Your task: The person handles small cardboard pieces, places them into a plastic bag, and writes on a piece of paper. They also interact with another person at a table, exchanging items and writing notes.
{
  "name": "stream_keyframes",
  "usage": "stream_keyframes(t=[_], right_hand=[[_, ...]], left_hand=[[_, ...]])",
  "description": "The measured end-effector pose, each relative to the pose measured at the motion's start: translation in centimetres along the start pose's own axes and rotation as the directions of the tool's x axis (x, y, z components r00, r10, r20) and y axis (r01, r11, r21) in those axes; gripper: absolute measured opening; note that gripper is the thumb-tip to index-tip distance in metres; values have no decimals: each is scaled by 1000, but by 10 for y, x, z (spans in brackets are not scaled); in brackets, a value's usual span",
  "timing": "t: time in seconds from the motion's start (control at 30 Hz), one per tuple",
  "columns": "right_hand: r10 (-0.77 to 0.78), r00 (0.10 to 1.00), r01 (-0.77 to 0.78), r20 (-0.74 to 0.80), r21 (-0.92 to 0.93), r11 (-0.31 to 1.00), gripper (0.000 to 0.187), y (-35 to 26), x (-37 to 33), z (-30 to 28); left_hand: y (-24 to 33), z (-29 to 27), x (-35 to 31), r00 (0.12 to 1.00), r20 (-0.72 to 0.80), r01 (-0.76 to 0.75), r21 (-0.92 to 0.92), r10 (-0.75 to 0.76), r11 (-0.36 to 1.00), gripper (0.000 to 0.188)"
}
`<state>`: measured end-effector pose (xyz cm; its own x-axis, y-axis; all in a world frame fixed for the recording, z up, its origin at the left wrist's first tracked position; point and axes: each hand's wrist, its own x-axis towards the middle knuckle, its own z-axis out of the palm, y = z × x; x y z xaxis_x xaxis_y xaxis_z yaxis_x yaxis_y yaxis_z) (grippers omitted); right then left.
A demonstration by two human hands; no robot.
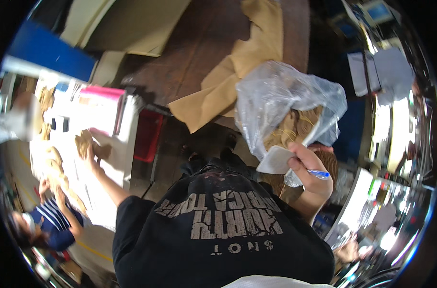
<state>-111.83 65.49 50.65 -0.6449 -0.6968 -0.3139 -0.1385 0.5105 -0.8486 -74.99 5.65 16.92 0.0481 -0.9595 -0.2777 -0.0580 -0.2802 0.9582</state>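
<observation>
My left hand reaches over the white table at the left, its fingers closed on a small tan piece that looks like cut fabric or leather. In my right hand is a white rounded card, pinched at its edge, and a blue pen is tucked in the same hand. Just beyond that hand stands a clear plastic bag, its mouth open. Inside the bag lie tan bundles with thin yellow bands or strings around them.
A long tan sheet drapes over the dark brown table ahead. Under the white table's edge is a red crate; a pink folder-like item lies on top. At the far left, a co-worker in a striped top handles tan pieces.
</observation>
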Motion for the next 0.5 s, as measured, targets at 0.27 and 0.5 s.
stream_keyframes(t=[0.27,0.5], right_hand=[[-324,946,321,17,103,941,14,8,-14,-3],[-531,809,496,253,191,847,11,31,-20,-26]], left_hand=[[143,169,-170,246,946,24,-222,210,975,75],[96,418,-398,-473,773,-6,-484,424,875,43]])
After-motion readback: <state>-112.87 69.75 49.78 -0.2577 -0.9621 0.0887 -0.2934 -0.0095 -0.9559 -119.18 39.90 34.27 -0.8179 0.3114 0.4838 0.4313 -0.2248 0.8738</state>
